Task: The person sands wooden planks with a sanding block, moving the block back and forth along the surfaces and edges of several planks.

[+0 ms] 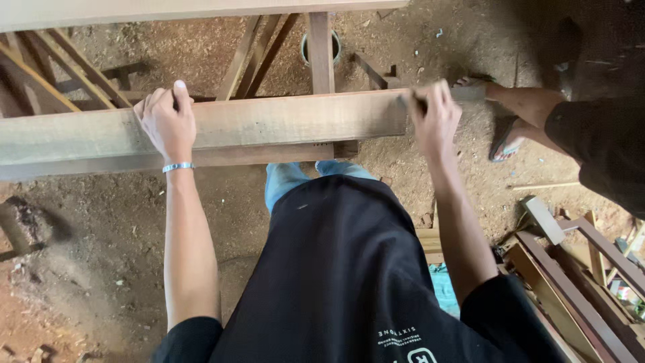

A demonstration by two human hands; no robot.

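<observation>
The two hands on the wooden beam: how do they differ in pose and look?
The left hand lies over the wooden beam partway along it, sharp, with a silver bracelet at the wrist; the right hand grips the beam's end, blurred, wrist bare. Both hold the same beam from above.

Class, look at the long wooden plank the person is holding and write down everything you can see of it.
The wooden plank is a long, thick board of pale brown timber with straight edges and a plain, unpainted face. It lies level across the view, running out past the left edge. Its right end is at the right hand, which grips it there and looks blurred. The left hand rests over its top, fingers hooked over the far edge. A narrower upright post stands behind it. Below it lies bare earth floor.
</observation>
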